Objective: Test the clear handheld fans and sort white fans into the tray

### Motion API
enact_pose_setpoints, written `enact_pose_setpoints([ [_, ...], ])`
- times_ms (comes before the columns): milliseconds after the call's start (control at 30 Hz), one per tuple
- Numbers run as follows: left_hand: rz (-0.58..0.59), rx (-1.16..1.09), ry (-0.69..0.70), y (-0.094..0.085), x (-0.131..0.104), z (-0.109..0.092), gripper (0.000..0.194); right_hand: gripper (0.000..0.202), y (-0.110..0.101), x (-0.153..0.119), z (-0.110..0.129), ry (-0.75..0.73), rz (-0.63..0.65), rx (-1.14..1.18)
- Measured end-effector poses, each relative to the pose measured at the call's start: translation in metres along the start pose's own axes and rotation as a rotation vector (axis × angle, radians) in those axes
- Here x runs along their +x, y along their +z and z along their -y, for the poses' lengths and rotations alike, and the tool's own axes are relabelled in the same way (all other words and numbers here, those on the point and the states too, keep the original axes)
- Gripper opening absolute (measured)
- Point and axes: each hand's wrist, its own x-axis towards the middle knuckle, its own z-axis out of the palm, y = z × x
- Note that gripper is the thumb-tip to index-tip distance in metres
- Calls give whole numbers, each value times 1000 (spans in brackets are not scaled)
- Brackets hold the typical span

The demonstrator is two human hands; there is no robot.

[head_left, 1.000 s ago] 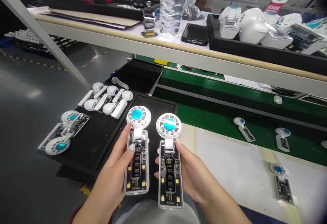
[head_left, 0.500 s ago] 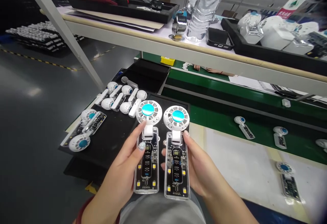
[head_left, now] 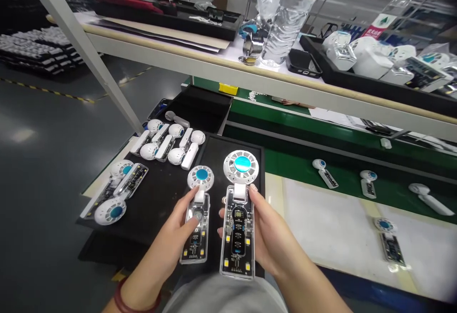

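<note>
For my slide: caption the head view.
Left hand and right hand each hold a clear handheld fan over a black tray.

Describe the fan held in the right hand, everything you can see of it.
The fan is a small handheld one: a round white grille head with a teal centre, a short white neck, and a clear plastic handle that shows a dark circuit board, a lit display and small yellow parts. It is held lengthwise, head pointing away, above a black tray. The right hand grips the handle from the side.
</note>
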Motion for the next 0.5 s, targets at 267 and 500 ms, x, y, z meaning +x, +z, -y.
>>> enact_pose_setpoints([
  [267, -419, -150, -55, -64, -17, 30, 55, 27, 4, 46, -34, -34, 66, -102],
  [500, -778, -61, 48, -131, -55, 40, 57, 18, 46, 129, -114, 202, 75, -275],
])
